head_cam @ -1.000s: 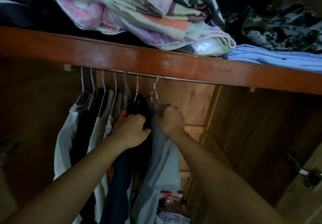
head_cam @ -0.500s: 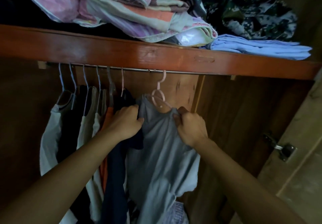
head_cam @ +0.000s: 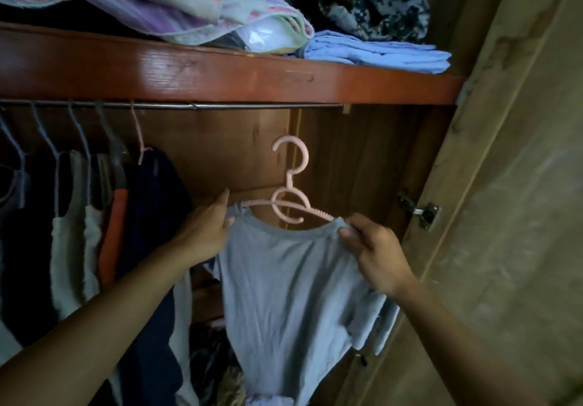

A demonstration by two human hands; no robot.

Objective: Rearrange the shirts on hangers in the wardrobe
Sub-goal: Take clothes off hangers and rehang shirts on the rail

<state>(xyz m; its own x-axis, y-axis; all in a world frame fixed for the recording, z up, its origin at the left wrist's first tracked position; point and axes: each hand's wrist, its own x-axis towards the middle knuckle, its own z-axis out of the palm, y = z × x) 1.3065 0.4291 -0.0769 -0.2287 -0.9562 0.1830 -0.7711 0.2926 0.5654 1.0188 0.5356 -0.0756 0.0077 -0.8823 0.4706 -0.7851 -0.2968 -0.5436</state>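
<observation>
Head cam: both hands pinch a grey shirt (head_cam: 293, 285) on a pink hanger (head_cam: 288, 199) below the rail (head_cam: 220, 106), left hand (head_cam: 205, 232) and right hand (head_cam: 375, 254) at the shoulders. Shirt's hem is cut off; bottom clutter too dark to make out.

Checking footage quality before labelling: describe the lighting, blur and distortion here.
Head view: dim overall, hanging clothes at left nearly black; soft glare on the shelf edge; wide-angle bending of the rail; grey shirt and pink hanger reasonably sharp.
</observation>
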